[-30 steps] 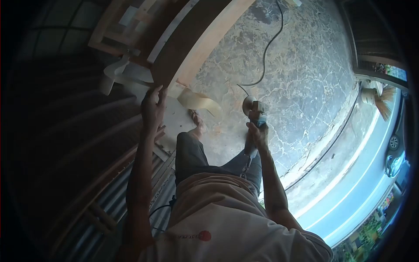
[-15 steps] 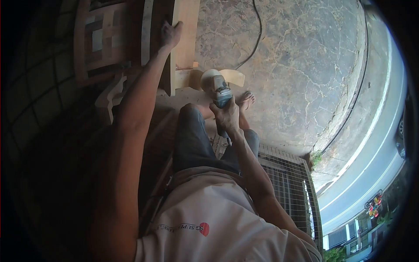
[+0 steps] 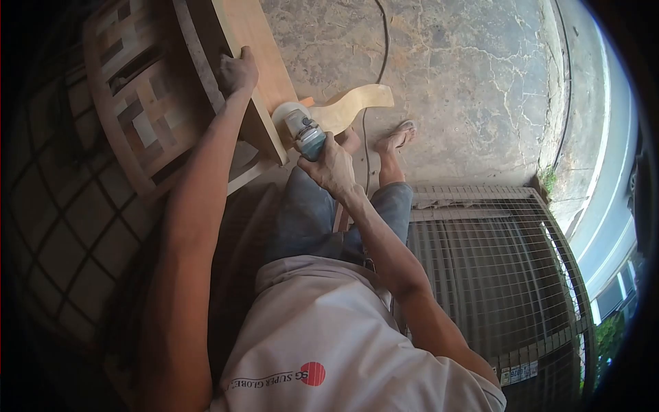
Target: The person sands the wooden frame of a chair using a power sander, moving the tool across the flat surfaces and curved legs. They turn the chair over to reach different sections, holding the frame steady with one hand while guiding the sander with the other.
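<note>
My right hand [image 3: 333, 165] is wrapped round a teal and grey power grinder [image 3: 307, 136], whose pale round disc [image 3: 288, 113] lies over the near end of a curved wooden piece [image 3: 353, 103]. That piece sticks out from the wooden furniture frame. My left hand [image 3: 238, 71] grips the upper edge of the frame's long board [image 3: 264, 51], with its fingers curled over the wood and partly hidden.
A wooden panel with patchwork blocks [image 3: 147, 123] stands at the left. A black cable [image 3: 386, 41] crosses the cracked concrete floor [image 3: 467, 89]. Wire mesh [image 3: 494, 254] lies at the lower right, and a road [image 3: 611, 226] runs beyond.
The view has turned. My right hand and the grinder have moved left, nearer the board's end, so more of the curved piece shows. My left hand still grips the board.
</note>
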The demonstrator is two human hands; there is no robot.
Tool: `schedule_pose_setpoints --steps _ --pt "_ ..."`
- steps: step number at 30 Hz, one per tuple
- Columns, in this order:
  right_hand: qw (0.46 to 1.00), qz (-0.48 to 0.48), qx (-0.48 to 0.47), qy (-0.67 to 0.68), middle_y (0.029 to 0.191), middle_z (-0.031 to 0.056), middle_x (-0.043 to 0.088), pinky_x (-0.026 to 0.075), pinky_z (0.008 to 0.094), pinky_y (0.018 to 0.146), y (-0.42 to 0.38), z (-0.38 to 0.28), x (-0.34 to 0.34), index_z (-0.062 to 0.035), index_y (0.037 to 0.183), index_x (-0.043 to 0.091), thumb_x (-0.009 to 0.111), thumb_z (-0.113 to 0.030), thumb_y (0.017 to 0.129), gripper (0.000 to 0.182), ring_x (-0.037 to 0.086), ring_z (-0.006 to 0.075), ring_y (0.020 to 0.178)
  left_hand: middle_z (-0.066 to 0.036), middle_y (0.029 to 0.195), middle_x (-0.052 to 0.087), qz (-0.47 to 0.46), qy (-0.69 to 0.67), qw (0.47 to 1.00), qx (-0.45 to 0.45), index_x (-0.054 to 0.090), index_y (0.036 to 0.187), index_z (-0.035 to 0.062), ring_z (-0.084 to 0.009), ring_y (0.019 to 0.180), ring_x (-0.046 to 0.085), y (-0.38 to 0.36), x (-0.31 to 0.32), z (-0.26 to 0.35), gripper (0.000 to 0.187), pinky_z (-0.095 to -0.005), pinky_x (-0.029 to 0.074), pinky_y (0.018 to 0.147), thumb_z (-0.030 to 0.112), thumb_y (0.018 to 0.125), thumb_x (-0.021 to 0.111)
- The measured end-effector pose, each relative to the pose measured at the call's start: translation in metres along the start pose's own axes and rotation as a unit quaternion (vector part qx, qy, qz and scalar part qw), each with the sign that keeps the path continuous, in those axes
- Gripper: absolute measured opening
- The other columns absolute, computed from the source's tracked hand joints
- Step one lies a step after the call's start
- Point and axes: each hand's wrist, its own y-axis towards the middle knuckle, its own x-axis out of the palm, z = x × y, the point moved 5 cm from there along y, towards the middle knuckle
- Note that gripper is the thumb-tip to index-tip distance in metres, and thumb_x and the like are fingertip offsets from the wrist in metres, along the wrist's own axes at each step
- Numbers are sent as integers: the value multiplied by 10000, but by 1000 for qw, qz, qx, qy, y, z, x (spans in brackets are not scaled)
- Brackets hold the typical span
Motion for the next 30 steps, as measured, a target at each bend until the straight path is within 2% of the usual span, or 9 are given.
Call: schedule_pose_setpoints --steps 4,7,10,13,16,22,25,28,30 --pt "1000 7 1 0 1133 321 753 593 543 924 -2 1 1 58 1249 539 857 -347 804 681 748 509 1059 -318 1266 740 -2 8 1000 17 632 1345 -20 -511 1164 732 -2 -2 3 665 -599 588 1009 524 971 556" --pt "998 50 -36 -26 1111 308 756 596 543 915 -3 0 -4 56 1239 547 856 -337 800 666 751 503 1049 -312 1285 737 6 9 1000 17 646 1339 -18 -508 1180 727 2 4 -2 670 -599 580 1027 533 971 550" --pt "998 48 -28 -33 1102 296 758 601 536 902 -1 3 -13 48 1223 552 855 -321 802 637 758 485 1036 -306 1293 736 19 33 998 53 658 1324 -16 -503 1187 725 14 12 -9 676 -599 572 1038 547 965 550" --pt "995 53 -29 -80 1099 283 763 605 530 893 -4 6 -24 47 1204 558 851 -308 808 607 764 469 1011 -303 1286 738 9 9 1000 29 663 1313 -26 -498 1186 725 8 6 -7 694 -595 569 1039 561 958 556" --pt "998 51 27 -35 1123 292 733 605 564 916 -3 19 -27 29 1335 546 840 -296 802 690 751 486 1068 -301 1279 740 16 11 999 27 666 1302 -36 -499 1187 722 12 10 -12 706 -595 564 1043 568 951 563" --pt "998 52 -29 -16 1089 271 755 606 556 920 -2 8 -7 68 1231 588 848 -300 789 631 757 478 1071 -296 1268 743 20 -18 998 55 677 1273 -47 -499 1177 722 25 23 -20 707 -601 564 1018 569 945 565" --pt "998 58 -5 -4 1127 273 739 606 536 935 -1 6 -4 65 1202 605 847 -298 791 599 758 473 1054 -291 1260 744 18 -2 999 47 675 1273 -43 -498 1172 721 28 28 -25 702 -599 560 1022 567 943 567" --pt "997 66 21 -30 1152 274 724 603 526 933 1 8 -15 63 1222 600 845 -310 793 619 758 470 1035 -288 1251 746 40 31 992 112 677 1270 -30 -499 1160 724 34 34 -28 690 -597 560 1021 566 941 570" --pt "993 100 13 -56 1146 279 716 604 532 912 6 13 -20 61 1222 597 850 -309 788 623 757 467 1024 -291 1261 742 34 8 996 77 676 1273 -24 -496 1166 723 25 24 -22 686 -595 560 1018 566 940 571"
